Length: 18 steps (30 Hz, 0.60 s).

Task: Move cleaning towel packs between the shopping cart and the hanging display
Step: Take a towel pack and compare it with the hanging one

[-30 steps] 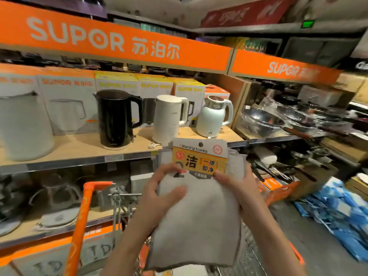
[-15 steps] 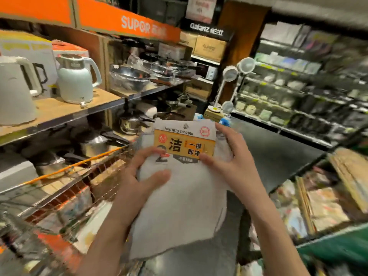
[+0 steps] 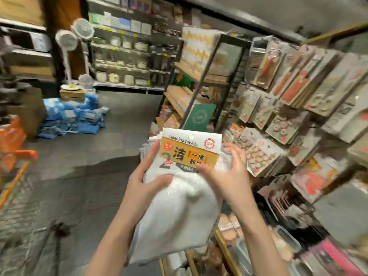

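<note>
Pack: cleaning towel pack (image 3: 179, 212), pale grey cloth under a white-and-orange header card with a hang hole, held at frame centre.
Left hand (image 3: 143, 182): thumb curled over the cloth, gripping the left edge.
Right hand (image 3: 229, 176): fingers pinching the card's right side.
Hanging display (image 3: 298, 108): crowded, right of frame.
Shopping cart (image 3: 14, 156): orange, left edge.
Floor (image 3: 89, 176): open aisle, centre-left.

Towel pack (image 3: 175, 206) between shopping cart (image 3: 14, 156) left, hanging display (image 3: 298, 108) right
</note>
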{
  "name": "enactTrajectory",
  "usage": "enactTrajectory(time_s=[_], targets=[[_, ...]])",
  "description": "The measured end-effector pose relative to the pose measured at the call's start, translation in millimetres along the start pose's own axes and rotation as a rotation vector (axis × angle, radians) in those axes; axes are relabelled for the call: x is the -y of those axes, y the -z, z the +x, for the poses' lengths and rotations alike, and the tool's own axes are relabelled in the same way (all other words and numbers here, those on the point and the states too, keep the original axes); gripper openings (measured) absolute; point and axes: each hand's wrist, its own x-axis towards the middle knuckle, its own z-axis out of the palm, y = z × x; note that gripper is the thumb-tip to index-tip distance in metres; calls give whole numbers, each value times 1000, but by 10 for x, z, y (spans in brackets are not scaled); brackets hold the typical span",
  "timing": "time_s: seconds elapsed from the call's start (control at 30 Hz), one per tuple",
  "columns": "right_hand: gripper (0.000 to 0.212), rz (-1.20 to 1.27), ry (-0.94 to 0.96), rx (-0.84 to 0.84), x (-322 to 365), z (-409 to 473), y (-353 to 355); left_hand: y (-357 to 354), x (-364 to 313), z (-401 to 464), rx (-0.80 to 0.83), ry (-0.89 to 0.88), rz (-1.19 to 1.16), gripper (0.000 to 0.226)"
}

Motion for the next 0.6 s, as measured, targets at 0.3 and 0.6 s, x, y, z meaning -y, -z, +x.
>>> enactTrajectory(time_s=[0.3, 0.6], targets=[[37, -83, -270, -528, -604, -755, 1827, -2014, 221, -225, 532, 102, -143, 92], [40, 110, -392, -735, -1006, -817, 2400, -2871, 542, 14, 767, 271, -190, 39]])
